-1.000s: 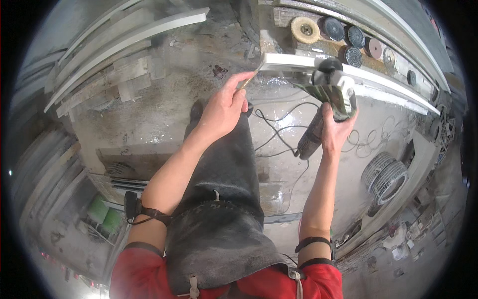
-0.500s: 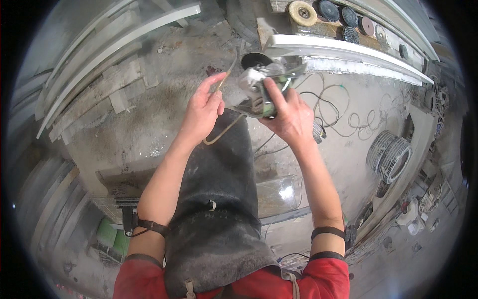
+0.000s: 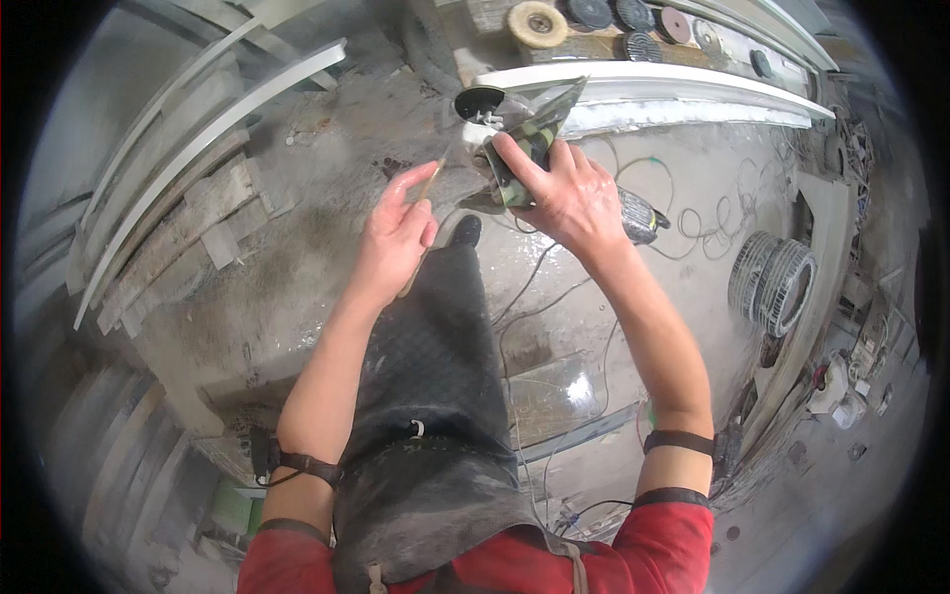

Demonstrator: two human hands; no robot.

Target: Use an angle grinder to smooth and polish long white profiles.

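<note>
In the head view, grips in the right hand (image 3: 579,203) a handheld power tool (image 3: 641,218) with a dark, cylindrical body, a pale, metallic-looking head and a flat, round black disc (image 3: 480,103). Holds it just ahead of a dark boot (image 3: 465,231), near the left end of a long, smooth white slab (image 3: 653,74); cannot tell whether touching. Spreads fingers over a camouflage-patterned, sharply folded cover (image 3: 534,144) beside the tool's head. Pinches in the left hand (image 3: 396,228) a thin, tan, flexible tube (image 3: 432,183) between thumb and index finger. Beyond the slab, lined up on a dusty wooden counter (image 3: 584,47): a fuzzy-looking, cream, ring-shaped pad (image 3: 537,24) and textured black discs (image 3: 643,47). Wears a matte, creased black apron (image 3: 426,396). Slants the right forearm (image 3: 658,317) upward and inward, back of the hand uppermost; angles the left forearm (image 3: 341,346) forward, index finger extended, with remaining fingers curled.
</note>
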